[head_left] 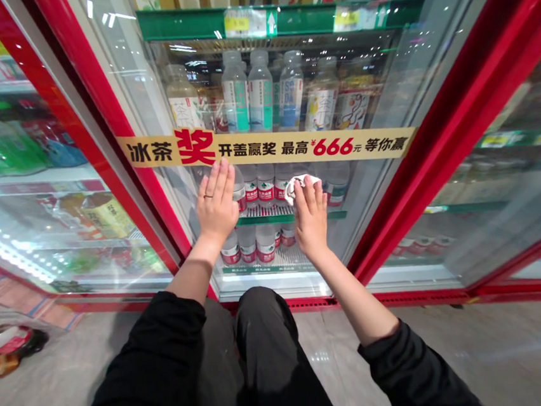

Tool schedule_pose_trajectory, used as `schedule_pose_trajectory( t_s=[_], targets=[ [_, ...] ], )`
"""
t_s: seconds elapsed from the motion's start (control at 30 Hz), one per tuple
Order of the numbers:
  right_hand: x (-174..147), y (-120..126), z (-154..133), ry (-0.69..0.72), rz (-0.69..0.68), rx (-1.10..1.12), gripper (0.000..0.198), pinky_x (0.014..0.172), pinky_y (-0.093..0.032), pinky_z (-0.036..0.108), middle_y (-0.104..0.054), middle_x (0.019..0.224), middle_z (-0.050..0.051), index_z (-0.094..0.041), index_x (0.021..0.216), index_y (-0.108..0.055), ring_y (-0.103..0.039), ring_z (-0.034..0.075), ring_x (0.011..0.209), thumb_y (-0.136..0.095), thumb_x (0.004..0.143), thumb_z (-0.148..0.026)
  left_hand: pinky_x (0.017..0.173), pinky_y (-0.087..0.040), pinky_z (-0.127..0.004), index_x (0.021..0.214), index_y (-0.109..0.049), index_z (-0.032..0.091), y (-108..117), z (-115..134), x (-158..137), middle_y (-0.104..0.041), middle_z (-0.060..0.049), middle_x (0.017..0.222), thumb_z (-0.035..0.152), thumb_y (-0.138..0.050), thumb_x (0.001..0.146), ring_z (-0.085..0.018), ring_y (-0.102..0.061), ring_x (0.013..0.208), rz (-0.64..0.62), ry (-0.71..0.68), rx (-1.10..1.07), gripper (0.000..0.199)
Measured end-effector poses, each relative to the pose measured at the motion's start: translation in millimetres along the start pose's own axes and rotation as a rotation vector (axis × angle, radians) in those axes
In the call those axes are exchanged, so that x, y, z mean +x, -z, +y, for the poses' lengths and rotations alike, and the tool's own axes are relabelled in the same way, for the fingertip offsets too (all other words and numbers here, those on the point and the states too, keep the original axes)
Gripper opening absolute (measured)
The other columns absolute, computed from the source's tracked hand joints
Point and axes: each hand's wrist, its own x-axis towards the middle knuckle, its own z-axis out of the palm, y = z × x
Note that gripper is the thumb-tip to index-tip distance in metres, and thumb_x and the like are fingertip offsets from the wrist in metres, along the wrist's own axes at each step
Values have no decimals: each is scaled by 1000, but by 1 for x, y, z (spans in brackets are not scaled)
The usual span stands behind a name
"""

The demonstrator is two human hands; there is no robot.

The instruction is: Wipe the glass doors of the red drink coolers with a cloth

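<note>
My left hand (217, 203) lies flat against the glass door (278, 279) of a drinks fridge, fingers stretched out and a ring on one of them. Its fingertips reach the lower edge of a yellow banner strip (269, 145) that runs across the glass. To the right, my right hand (311, 218) presses a crumpled white cloth (293, 191) with dark marks against the glass, just below the strip. The palm side of both hands is hidden. Behind the glass stand red-labelled water bottles (266, 187), partly covered by my hands.
Red door frames (434, 110) border the glass on both sides. Higher up are more bottles (260, 92) and a green shelf edge (301, 20). Another fridge (48, 180) stands at the left. Large dark bottles (10, 340) lie on the grey tiled floor (480, 349) at far left.
</note>
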Motion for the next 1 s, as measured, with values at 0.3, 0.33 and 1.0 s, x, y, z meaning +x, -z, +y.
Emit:
schedule_pose_trajectory(
  t_s=[0.3,0.33,1.0],
  targets=[
    [-22,9,25,55,-133,-81,80,140,-29,58,-35,185,4,-36,178,-24,-32,27,172,-40,104,-9,146,-15,-46,181,-11,24,21,14,5,-25,-5,185,6,-53,96,-27,-25,172,-97,34,-16,97],
    [-19,10,28,15,-113,-86,81,139,-29,61,-33,186,5,-35,178,-21,-31,28,173,-39,104,-10,146,-15,-46,181,-11,24,22,17,8,-25,-5,185,6,-52,96,-26,-25,172,-95,36,-17,96],
    [13,25,10,53,-21,-40,80,139,-29,65,-29,187,5,-38,179,-10,-25,30,174,-35,108,-11,144,-19,-44,181,-4,19,7,66,39,-28,-8,185,10,-47,102,-25,-27,172,-179,-126,-36,90]
  ],
)
